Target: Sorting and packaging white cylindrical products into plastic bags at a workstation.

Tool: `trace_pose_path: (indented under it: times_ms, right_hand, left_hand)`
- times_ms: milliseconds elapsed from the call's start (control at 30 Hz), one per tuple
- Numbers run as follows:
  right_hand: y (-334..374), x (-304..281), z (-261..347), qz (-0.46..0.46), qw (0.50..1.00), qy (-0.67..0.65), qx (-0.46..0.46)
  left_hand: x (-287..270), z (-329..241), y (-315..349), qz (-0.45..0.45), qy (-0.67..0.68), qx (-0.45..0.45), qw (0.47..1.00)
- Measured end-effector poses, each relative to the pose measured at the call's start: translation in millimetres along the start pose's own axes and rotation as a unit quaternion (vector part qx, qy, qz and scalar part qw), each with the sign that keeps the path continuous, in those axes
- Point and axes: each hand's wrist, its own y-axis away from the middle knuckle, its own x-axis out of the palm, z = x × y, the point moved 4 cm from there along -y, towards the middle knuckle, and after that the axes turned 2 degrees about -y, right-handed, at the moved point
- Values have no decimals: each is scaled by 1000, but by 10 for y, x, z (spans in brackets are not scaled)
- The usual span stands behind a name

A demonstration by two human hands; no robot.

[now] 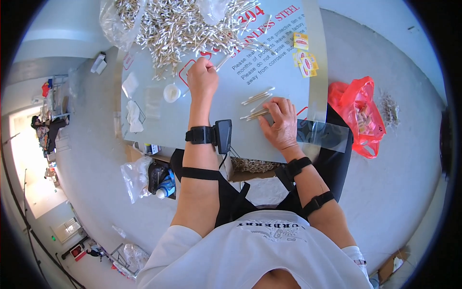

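A big heap of cotton swabs [185, 33] covers the far left of the metal-topped table [159, 125]. Just below the heap is my left hand [202, 79], its fingers curled in a pinch; a thin cotton swab [223, 62] sticks out at the fingertips. Farther right and nearer to me, my right hand [280, 123] lies low over the table, thumb and fingers closed on the ends of a few cotton swabs [256, 114]. Several loose cotton swabs [258, 96] lie just beyond it. A small round white tub [172, 93] stands to the left of my left hand.
Yellow printed packets [307, 65] lie at the table's right. White tissue pieces [134, 116] are at its left edge. A red plastic bag [358, 113] stands right of the table. Below the near edge sits an open box of swabs [252, 166]; a blue bottle [166, 185] is left of it.
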Motion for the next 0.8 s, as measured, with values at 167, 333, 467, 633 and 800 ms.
trace_pose_path:
  times_ms: [167,333,467,633,800]
  right_hand:
    - [-4,-13,15,-34,999,-38,1]
    - [40,33,-131,-66,995,-69,26]
    - [24,17,-91,-77,996,-24,25]
    - [19,22,-80,-78,997,1,16]
    - [7,19,-63,-83,997,7,2]
  left_hand:
    - [-35,-1,29,-55,-63,28,996]
    - [166,-297,215,33,35,164,985]
    - [309,-347,668,57,34,175,982]
    - [229,-355,1197,-58,53,185,980]
    - [241,-265,1479,-89,58,209,972]
